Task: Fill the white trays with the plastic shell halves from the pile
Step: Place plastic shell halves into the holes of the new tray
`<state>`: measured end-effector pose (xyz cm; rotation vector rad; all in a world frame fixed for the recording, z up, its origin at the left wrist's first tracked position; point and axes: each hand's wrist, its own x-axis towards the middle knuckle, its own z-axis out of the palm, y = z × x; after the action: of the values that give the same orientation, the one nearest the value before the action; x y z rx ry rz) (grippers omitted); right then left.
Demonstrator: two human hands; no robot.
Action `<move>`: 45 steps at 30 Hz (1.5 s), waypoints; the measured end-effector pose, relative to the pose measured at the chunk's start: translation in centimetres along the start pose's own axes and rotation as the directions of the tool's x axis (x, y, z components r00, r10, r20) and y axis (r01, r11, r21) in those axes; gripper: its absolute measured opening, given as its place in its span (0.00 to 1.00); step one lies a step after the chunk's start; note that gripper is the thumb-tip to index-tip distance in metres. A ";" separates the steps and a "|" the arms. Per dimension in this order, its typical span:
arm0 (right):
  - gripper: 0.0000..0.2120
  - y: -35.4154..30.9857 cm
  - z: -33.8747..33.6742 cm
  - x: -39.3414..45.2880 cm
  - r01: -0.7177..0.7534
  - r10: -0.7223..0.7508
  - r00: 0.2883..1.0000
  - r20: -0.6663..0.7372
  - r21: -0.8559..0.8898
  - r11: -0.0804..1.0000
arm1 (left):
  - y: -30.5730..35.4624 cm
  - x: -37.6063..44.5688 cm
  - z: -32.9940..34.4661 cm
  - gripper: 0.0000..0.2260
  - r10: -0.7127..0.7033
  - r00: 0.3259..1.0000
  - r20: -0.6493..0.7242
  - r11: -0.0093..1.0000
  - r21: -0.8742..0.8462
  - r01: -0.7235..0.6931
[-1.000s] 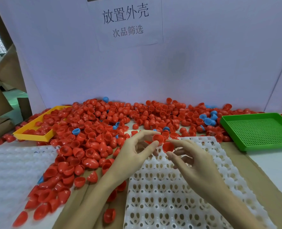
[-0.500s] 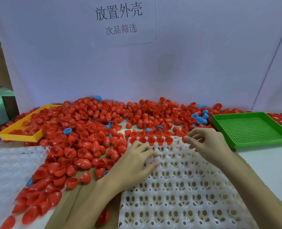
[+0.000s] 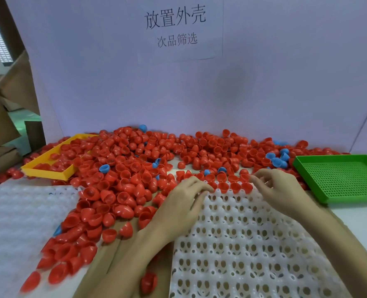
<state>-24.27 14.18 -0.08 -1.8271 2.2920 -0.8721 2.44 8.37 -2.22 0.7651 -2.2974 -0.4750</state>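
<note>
Progress: early. White perforated plastic tray [image 3: 253, 244], lower centre of frame, has one row of red plastic shell halves [image 3: 230, 186] seated open side up along its far edge; every pocket nearer the camera shows empty. A second white tray [image 3: 17, 222] at lower left is blurred; no shells visible in it.

Supply: large pile of red shell halves [image 3: 122, 168] spreads across mid-frame, from left of the centre tray to the far edge, with a few blue shell halves [image 3: 275, 160] mixed in. Judgement: nearly all the filling remains.

Left hand [image 3: 182, 203]: at the tray's upper-left corner, fingers reaching to the row; cannot tell whether it holds a shell. Right hand [image 3: 279, 188]: fingers curled at the row's right end; contents not visible.

Also present: yellow plastic tray [image 3: 47, 166], mid-left, partly holding red shells; green perforated tray [image 3: 339, 177], right.

Writing: paper sign [image 3: 176, 26], top centre, reads "放置外壳" and below it "次品筛选".
</note>
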 end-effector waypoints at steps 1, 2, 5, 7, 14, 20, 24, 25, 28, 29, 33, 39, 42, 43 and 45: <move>0.12 0.0 -0.3 -0.4 -0.011 0.011 1.000 0.007 0.025 1.000 | -0.4 0.2 -0.3 0.12 -0.043 0.996 -0.084 0.999 0.003 0.043; 0.11 0.0 -0.5 -0.8 -0.022 0.021 1.000 0.020 0.051 0.998 | -0.8 0.4 -0.6 0.15 -0.092 0.985 -0.149 0.995 0.032 0.098; 0.07 -0.3 -0.6 -2.4 -0.033 0.029 0.999 0.040 0.107 0.994 | -2.7 0.5 -1.8 0.23 -0.296 0.926 -0.234 0.931 0.144 0.334; 0.07 -0.6 -0.4 -3.3 -0.022 0.018 0.999 0.031 0.146 0.989 | -4.3 0.3 -2.7 0.18 -0.381 0.899 -0.217 0.887 0.189 0.422; 0.08 -1.8 -0.1 -5.0 0.048 -0.040 0.998 -0.038 0.235 0.971 | -7.4 -0.4 -4.9 0.08 -0.310 0.893 -0.327 0.814 0.394 0.427; 0.11 -2.3 -0.1 -5.2 0.078 -0.070 0.997 -0.040 0.240 0.968 | -9.5 -0.2 -5.0 0.20 -0.441 0.880 -0.179 0.760 0.447 0.472; 0.10 -2.7 -0.1 -5.4 0.072 -0.064 0.997 -0.040 0.241 0.968 | -9.8 -0.1 -4.8 0.19 -0.430 0.889 -0.159 0.768 0.454 0.453; 0.10 -2.8 -0.2 -5.4 0.067 -0.060 0.998 -0.037 0.236 0.969 | -9.8 -0.1 -4.7 0.18 -0.422 0.889 -0.176 0.783 0.424 0.455; 0.09 -3.1 -0.3 -5.6 0.054 -0.050 0.998 -0.023 0.229 0.972 | -9.7 -0.2 -4.8 0.15 -0.394 0.887 -0.241 0.844 0.287 0.452; 0.09 -3.1 -0.4 -5.6 0.050 -0.047 0.999 -0.020 0.231 0.972 | -9.6 -0.2 -4.8 0.15 -0.393 0.884 -0.252 0.861 0.236 0.450; 0.09 -3.4 -0.4 -5.7 0.040 -0.037 0.999 -0.016 0.233 0.972 | -8.8 -0.3 -5.1 0.18 -0.405 0.878 -0.254 0.897 0.076 0.436; 0.09 -3.8 -0.4 -5.9 0.056 -0.059 0.998 -0.001 0.331 0.942 | -5.2 0.1 -5.1 0.14 -0.210 0.922 -0.326 0.976 -0.119 0.181; 0.09 -4.4 -0.2 -6.2 0.054 -0.077 0.997 0.020 0.546 0.836 | -2.8 0.3 -4.5 0.15 -0.090 0.968 -0.235 0.964 -0.264 0.026; 0.13 -4.8 -0.2 -6.4 0.048 -0.086 0.996 0.029 0.634 0.772 | -2.0 0.3 -4.2 0.15 -0.058 0.980 -0.190 0.946 -0.325 -0.007; 0.22 -5.5 -0.1 -6.7 0.019 -0.098 0.993 0.059 0.757 0.653 | -0.6 0.3 -3.4 0.14 0.000 0.996 -0.093 0.906 -0.422 -0.040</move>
<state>-17.64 19.65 0.81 -1.4835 1.4256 -1.4321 4.81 7.26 0.02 0.5317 -2.0113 -0.8769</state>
